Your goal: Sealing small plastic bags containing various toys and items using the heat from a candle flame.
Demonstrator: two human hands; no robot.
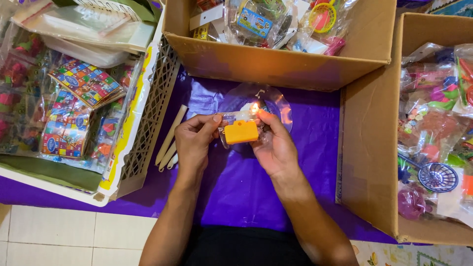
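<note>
A: Clear plastic everywhere on the left. What's over there?

B: White crate (148, 118) w/ bagged colourful board-game toys (84, 81), sitting on the purple cloth (236, 182). Just right of it, three white candles (170, 143) lying on the cloth, close to my left hand (194, 143).

A: And that hand?

B: Thumb & fingers pressed together, pinching the left edge of a small clear bag (246, 125) w/ an orange toy (241, 132) inside. Bag's held up over the cloth, centre of view, in front of the cardboard box (276, 64).

A: Right side?

B: Right hand (276, 145) pinches the bag's other edge, fingers curled under it. Small flame (254, 107) burns right at the bag's top edge, betw. my thumbs. Further right, 2nd cardboard box (369, 148) full of bagged toys, blue strainer toy (437, 176) on top.
</note>
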